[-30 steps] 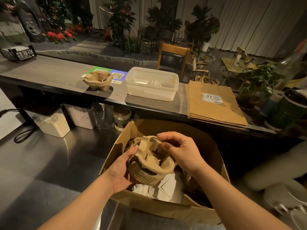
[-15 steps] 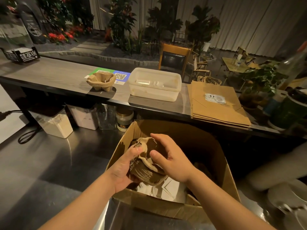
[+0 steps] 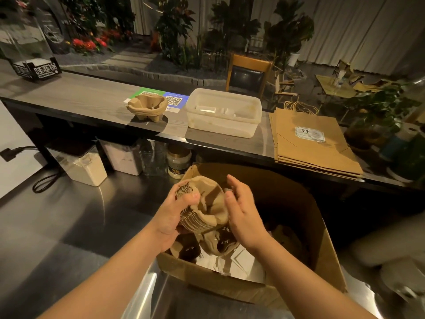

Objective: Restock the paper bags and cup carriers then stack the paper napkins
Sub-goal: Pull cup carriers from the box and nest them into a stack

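My left hand (image 3: 171, 215) grips the nested cup carriers (image 3: 202, 210) above the cardboard box (image 3: 322, 238). My right hand (image 3: 241, 210) is open, fingers pressing the side, probably to steady the stack.

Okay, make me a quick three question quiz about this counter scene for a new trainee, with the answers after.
1. True or false: the paper bags lie flat on the counter.
2. What does the left hand grip over the cardboard box?
3. Which sits nearer the bags: A) plastic tub B) lone cup carrier?

Key: 1 true. 2 a nested stack of cup carriers, with the right hand against its other side. 3 A.
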### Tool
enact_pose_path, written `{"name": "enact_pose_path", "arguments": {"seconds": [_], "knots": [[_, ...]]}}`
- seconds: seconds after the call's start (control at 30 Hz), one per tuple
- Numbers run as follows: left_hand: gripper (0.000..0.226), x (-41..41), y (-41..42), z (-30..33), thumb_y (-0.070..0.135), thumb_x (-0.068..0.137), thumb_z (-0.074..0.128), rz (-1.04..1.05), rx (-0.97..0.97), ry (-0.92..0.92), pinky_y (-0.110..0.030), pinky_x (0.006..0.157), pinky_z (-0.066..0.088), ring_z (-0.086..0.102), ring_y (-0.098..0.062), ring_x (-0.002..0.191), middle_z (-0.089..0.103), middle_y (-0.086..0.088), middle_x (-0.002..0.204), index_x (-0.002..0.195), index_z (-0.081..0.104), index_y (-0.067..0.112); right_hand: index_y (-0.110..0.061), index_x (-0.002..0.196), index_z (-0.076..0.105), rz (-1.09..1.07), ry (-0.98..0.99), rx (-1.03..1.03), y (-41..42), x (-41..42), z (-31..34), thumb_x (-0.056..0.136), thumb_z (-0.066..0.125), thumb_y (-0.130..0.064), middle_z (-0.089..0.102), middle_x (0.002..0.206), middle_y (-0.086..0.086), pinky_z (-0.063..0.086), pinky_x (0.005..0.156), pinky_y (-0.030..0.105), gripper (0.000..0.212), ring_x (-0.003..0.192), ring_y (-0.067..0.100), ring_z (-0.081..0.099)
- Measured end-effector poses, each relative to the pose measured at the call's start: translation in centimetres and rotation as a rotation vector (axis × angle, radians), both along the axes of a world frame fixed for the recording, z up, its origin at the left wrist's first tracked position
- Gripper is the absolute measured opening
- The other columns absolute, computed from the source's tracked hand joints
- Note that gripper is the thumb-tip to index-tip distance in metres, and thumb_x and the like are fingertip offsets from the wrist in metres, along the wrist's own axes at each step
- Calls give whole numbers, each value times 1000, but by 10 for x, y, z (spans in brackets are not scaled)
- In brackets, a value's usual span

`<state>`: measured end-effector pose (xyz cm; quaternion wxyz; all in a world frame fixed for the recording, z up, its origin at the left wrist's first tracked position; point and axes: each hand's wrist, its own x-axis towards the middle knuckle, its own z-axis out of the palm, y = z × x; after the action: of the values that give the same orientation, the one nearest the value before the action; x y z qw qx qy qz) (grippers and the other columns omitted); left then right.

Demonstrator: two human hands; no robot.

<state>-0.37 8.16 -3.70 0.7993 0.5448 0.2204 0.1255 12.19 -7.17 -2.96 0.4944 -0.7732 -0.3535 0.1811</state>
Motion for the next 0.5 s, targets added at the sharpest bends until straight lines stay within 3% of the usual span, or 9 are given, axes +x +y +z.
{"name": "enact_pose_path", "arguments": {"seconds": [0.07,0.13,0.2,0.27,0.4,0.5], "knots": [[85,-2,8,-3,55,62,82,62,-11,-19,-56,102,55,66,-31,121,65,-9,133,140,51,35,-33,152,35,-187,131,37,2,3,-6,107,37,-47,39,150,-14,39,107,24,47,137,6,40],[85,-6,12,-6,52,63,81,111,-29,-52,-52,99,57,66,-32,121,64,-10,134,140,51,34,-28,149,42,-299,239,-7,4,8,-11,107,42,-43,48,147,-9,45,101,25,44,129,8,48],[84,-9,13,-9,52,63,81,140,-34,-70,-52,98,57,65,-33,121,63,-11,135,140,51,35,-26,142,49,-312,314,-127,3,12,-19,105,51,-40,57,135,-6,51,89,27,40,113,8,56],[85,-12,14,-12,52,63,81,154,-43,-91,-56,101,55,63,-35,124,61,-12,137,141,50,35,-26,138,52,-193,346,-286,3,11,-27,101,58,-42,59,126,-7,50,77,21,41,101,4,57],[108,-16,13,-15,62,50,93,172,-79,-93,-58,99,55,61,-37,127,59,-14,141,144,48,34,-41,137,48,-38,121,-531,10,5,-52,84,71,-60,42,130,-5,55,100,42,61,121,19,52],[109,-17,13,-13,63,50,93,175,-105,-110,-52,96,56,60,-38,129,58,-16,142,145,48,33,-49,134,47,-17,83,-589,15,-1,-54,81,75,-61,29,135,-3,53,104,47,61,130,28,45]]}}
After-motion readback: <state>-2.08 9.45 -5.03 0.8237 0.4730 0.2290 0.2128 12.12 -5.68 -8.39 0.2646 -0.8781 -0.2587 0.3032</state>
